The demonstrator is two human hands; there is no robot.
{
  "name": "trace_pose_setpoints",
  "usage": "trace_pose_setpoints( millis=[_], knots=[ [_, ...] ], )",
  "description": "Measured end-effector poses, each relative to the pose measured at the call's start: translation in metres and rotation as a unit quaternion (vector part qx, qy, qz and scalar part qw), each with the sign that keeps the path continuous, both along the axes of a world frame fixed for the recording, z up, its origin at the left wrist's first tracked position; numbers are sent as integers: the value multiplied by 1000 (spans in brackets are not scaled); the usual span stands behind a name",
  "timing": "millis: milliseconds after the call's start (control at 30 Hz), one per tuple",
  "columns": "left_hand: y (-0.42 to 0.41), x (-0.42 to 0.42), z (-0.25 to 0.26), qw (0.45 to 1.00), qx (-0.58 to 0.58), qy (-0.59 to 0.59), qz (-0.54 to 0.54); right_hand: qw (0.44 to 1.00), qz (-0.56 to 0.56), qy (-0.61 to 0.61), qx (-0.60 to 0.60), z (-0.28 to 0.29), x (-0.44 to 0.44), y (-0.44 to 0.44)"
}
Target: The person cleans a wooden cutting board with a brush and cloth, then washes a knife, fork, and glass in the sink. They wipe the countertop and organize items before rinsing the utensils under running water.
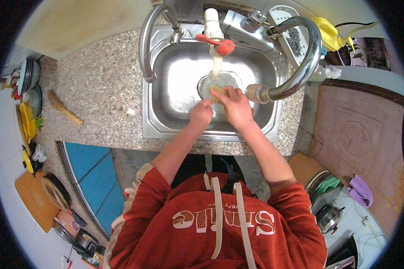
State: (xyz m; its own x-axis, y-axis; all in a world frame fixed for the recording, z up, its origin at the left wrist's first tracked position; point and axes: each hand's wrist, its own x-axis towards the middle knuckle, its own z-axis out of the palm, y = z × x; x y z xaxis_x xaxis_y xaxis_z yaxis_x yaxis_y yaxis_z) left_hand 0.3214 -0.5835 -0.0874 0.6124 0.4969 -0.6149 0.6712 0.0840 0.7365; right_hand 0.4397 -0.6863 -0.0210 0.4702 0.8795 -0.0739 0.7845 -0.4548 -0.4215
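Observation:
Over the stainless steel sink [178, 90], both hands meet just below the mouth of a white plastic tap [216, 65] with a red lever handle. My right hand [237, 107] holds a small yellowish-brown piece [216, 95] whose kind I cannot tell. My left hand [201, 115] is closed at its lower left side, with a bit of a thin, shiny item showing at the fingertips; the rest of it is hidden. A round, clear or pale vessel [234, 79] lies beneath them in the basin, partly covered by the hands.
Curved chrome faucets arch over the sink's left [143, 47] and right [313, 57] sides. A straw whisk brush [64, 109] lies on the granite counter [101, 87]. A yellow jug [326, 35] stands beyond the sink at right; stacked bowls [29, 75] are at far left.

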Motion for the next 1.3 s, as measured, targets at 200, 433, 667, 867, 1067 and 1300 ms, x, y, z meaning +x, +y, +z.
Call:
trace_pose_setpoints(
  millis=[200, 433, 667, 867, 1067, 1300],
  knots=[
    [13, -22, -8, 970, 212, -101, -65, 996, -63, 17, -66, -53, 29, 21],
    [21, -26, 30, 998, -48, -25, 23, 980, -76, 118, -140, -68, 38, 15],
    [8, -20, 44, 977, -205, 0, 65, 986, -46, -3, -163, 10, 30, -24],
    [46, -68, 71, 992, -18, -81, 94, 973, -10, 220, 67, 26, -14, 34],
    [80, -104, 101, 960, -102, -95, 243, 968, -190, 125, 107, -35, -46, 158],
    [87, -128, 105, 919, -222, -142, 292, 968, -191, 138, 84, -96, -51, 191]
  ],
)
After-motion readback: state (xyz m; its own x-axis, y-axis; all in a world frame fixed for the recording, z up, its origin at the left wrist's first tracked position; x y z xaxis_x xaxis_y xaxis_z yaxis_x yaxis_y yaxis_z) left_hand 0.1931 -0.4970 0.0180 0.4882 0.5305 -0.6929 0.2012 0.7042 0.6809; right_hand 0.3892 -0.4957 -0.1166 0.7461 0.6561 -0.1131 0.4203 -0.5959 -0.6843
